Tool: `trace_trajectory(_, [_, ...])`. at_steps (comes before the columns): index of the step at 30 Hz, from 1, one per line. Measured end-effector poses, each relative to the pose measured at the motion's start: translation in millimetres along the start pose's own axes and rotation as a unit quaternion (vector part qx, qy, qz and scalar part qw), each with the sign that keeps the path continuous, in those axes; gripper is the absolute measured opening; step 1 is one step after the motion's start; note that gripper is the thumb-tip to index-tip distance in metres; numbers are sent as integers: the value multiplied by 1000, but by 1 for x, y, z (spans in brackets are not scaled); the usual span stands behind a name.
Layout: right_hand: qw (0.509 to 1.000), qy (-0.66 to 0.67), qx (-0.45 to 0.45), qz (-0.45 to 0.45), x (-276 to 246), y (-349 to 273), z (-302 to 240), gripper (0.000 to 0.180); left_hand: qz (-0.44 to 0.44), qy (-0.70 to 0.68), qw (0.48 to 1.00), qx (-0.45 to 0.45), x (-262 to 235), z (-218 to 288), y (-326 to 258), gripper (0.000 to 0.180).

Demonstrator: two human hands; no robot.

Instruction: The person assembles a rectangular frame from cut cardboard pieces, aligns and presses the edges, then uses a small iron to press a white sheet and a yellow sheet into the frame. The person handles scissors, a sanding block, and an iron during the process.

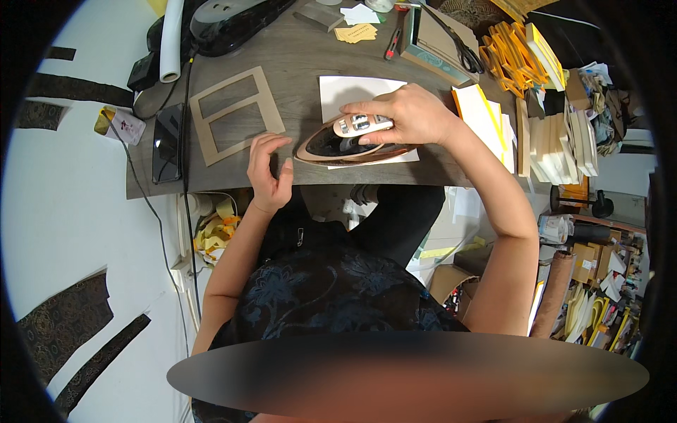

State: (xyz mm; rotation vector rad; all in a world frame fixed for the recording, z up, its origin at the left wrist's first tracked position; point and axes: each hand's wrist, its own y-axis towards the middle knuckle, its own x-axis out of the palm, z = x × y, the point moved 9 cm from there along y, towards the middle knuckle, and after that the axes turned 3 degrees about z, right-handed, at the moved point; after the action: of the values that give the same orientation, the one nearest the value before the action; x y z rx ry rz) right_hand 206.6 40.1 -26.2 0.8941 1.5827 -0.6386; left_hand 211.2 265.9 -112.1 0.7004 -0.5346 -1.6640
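My right hand (415, 115) is wrapped round the pale handle of a clothes iron (331, 146), whose pointed tip faces left. Beneath the iron lies a white sheet (345, 89) near the front edge of the desk; the iron hides its middle. My left hand (269, 171) hovers by the desk's front edge, just left of the iron's tip, its fingers loosely curved and apart with nothing in them. Close beyond it, a tan board frame (201, 127) with two cut-out windows lies flat on the desk.
Farther back are a red cutter knife (393, 44) and black scissors (458, 44) on a box. Yellow-edged papers (486, 123) and stacked boards (553, 155) stand at the right. Leftward, a phone (168, 144) lies beside a black cable (186, 158) crossing the desk edge.
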Motion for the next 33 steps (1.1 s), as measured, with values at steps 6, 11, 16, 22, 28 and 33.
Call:
trace_trajectory(6, [1000,5,-13,-7,0,-11,-14,56,-8,-1,1000,-7,1,-2,-1,32])
trace_trajectory(11, [989,25,143,8,-3,-13,-10,60,-5,4,1000,-6,0,-2,0,31])
trace_trajectory(16, [781,480,400,25,37,-35,1,73,-6,8,1000,-6,0,0,1,29])
trace_trajectory(22, [762,505,385,126,48,-13,7,73,-19,9,1000,3,3,1,1,26])
trace_trajectory(28, [783,490,344,167,49,13,21,74,-33,36,999,7,9,4,2,18])
trace_trajectory(33, [765,513,353,166,52,4,21,75,-56,88,994,16,19,8,3,12])
